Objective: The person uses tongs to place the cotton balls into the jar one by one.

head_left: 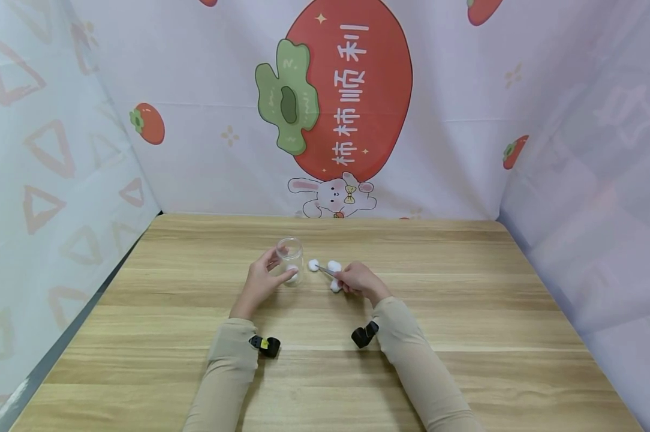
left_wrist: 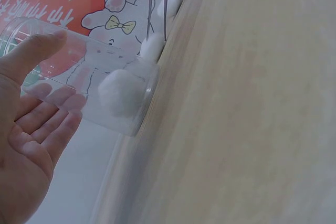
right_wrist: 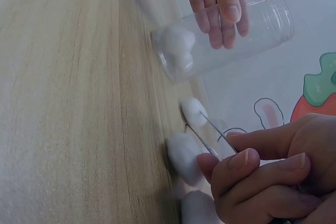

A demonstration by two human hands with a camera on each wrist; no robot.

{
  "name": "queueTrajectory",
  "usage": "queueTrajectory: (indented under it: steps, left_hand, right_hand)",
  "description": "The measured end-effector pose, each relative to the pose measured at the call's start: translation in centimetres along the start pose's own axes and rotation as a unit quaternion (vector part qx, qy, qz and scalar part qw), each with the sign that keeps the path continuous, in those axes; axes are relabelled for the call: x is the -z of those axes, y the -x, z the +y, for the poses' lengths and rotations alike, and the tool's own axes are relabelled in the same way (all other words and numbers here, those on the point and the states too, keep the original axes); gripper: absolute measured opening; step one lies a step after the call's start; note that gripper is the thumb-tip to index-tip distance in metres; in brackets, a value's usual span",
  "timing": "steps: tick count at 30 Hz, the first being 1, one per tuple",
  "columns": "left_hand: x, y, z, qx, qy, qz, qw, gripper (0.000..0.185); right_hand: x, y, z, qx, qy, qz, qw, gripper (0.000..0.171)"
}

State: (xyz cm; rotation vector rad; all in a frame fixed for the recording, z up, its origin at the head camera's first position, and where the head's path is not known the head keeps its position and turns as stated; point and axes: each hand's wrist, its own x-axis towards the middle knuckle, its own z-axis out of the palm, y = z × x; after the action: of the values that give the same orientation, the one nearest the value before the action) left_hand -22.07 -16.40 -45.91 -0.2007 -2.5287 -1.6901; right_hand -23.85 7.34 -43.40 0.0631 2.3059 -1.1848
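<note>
Tweezers (right_wrist: 210,129) between right fingers (right_wrist: 247,169) (pinched)

The table (head_left: 465,336) is pale wood with a streaked grain. The jar (head_left: 291,260) is clear, with a white cotton ball (left_wrist: 122,92) in it; three more white balls (head_left: 334,266) lie beside it. The tweezers (right_wrist: 210,135) are silvery. Both sleeves (head_left: 422,372) are beige, with black straps (head_left: 364,333) at the wrists. The backdrop (head_left: 352,90) is pale lilac, printed with a red persimmon, green leaf, white characters and a white rabbit.
</note>
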Motion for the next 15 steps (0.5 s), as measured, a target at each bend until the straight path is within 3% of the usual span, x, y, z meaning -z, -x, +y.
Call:
queueTrajectory:
  steps: [15]
  left_hand:
    - [0.0,0.0,-0.05,-0.004,0.003,0.002,1.0,0.065]
  right_hand:
    - [-0.49,-0.53,-0.23,-0.01,-0.011,0.021,1.0,0.03]
